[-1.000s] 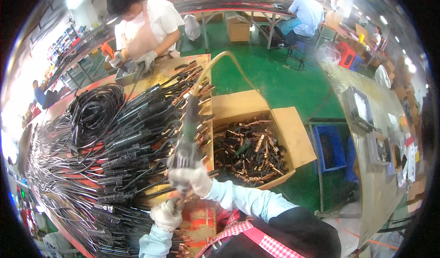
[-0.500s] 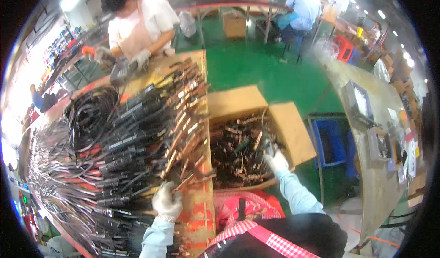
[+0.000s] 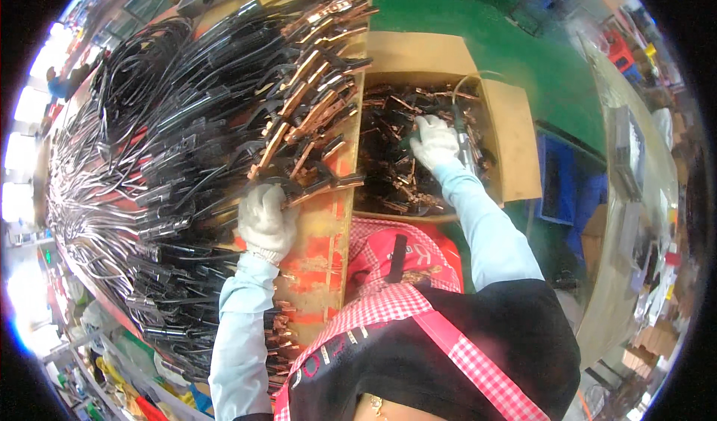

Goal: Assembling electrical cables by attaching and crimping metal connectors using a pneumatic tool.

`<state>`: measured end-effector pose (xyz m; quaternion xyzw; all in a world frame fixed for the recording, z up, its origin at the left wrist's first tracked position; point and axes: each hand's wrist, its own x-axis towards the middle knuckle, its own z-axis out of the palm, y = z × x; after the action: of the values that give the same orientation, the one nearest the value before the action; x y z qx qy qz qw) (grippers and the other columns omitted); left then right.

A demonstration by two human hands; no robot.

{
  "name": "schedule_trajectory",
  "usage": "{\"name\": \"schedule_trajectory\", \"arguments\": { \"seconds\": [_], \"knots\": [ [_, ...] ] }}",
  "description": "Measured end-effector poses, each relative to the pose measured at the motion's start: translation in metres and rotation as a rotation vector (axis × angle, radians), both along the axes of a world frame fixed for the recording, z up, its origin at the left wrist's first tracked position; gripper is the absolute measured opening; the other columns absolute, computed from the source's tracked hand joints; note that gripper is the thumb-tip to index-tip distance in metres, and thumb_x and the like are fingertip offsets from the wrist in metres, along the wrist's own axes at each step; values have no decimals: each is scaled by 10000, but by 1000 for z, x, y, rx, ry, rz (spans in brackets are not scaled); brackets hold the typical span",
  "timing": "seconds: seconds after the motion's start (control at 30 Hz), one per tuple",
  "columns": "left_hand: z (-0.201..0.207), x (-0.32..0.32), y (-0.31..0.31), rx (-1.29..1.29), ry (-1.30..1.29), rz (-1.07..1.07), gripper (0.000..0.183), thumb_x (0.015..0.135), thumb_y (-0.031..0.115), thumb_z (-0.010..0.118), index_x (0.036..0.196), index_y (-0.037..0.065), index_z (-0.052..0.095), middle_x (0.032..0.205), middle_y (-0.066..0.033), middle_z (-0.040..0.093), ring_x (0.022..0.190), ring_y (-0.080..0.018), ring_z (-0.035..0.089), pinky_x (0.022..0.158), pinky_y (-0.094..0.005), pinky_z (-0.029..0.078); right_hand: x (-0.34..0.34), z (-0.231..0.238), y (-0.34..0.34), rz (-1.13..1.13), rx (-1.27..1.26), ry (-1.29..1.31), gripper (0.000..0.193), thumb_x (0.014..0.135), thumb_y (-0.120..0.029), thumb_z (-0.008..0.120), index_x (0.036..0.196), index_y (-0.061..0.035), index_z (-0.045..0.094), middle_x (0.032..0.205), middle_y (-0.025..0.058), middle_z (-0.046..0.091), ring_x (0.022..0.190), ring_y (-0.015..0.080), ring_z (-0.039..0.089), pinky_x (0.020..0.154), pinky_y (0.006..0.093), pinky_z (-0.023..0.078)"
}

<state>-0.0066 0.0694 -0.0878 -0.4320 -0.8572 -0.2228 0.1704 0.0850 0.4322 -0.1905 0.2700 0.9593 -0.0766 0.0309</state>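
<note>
My left hand (image 3: pixel 267 223), in a white glove, is closed at the near side of the cable pile. It appears to grip the dark end of a copper-jawed clamp (image 3: pixel 328 189), whose copper end points right over the board's edge. My right hand (image 3: pixel 435 143), also gloved, reaches into the open cardboard box (image 3: pixel 512 141) with its fingers curled down. What those fingers hold, if anything, is hidden. Beside its wrist stands a slim silvery tool (image 3: pixel 466 150) with a thin hose. Dark and copper clamp parts (image 3: pixel 403 186) fill the box.
Many black-handled clamps (image 3: pixel 310 85) with copper jaws lie in rows on the wooden table (image 3: pixel 317 253), their grey cables (image 3: pixel 82 167) fanning left. A dark cable coil (image 3: pixel 142 62) lies farther back. Right of the box are a blue crate (image 3: pixel 556 178) and another worktable (image 3: pixel 597 286).
The view has tilted down, so the people opposite have left it. My right hand has come off the slim tool and moved left of it, onto the parts. My left hand stays by the clamp.
</note>
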Motion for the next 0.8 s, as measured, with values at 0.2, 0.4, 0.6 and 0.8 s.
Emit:
{"name": "schedule_trajectory", "arguments": {
  "seconds": [0.2,0.4,0.6,0.8],
  "knots": [
    [6,6,-7,-28,-31,102,398,646,121,798,999,77,619,981,-142,642,846,-382,613,731,-487,497,-66,-6,-11,-90,-14,-136,423,864,-399,691,1173,-113,645,1145,117,717,1078,279,695,913,436,536],
    [16,0,-3,-15,-133,41,369,620,136,774,952,39,646,892,-154,656,783,-373,647,687,-494,515,-74,-73,25,-397,-212,73,715,923,-431,620,1506,-160,306,1244,219,673,1097,412,670,956,484,505],
    [48,81,-4,59,-101,242,627,645,195,817,1203,32,581,1174,-163,586,1071,-363,607,869,-487,502,-79,-117,83,-105,-209,298,410,982,-335,504,1222,-46,669,1238,200,676,1159,373,626,1000,432,468],
    [57,85,-63,-213,-66,277,380,719,167,688,1092,110,644,1037,-58,638,979,-278,628,831,-421,509,-71,-75,90,-24,-383,278,436,948,-331,579,1280,-55,640,1251,201,674,1156,346,636,994,396,472]
  ]
}}
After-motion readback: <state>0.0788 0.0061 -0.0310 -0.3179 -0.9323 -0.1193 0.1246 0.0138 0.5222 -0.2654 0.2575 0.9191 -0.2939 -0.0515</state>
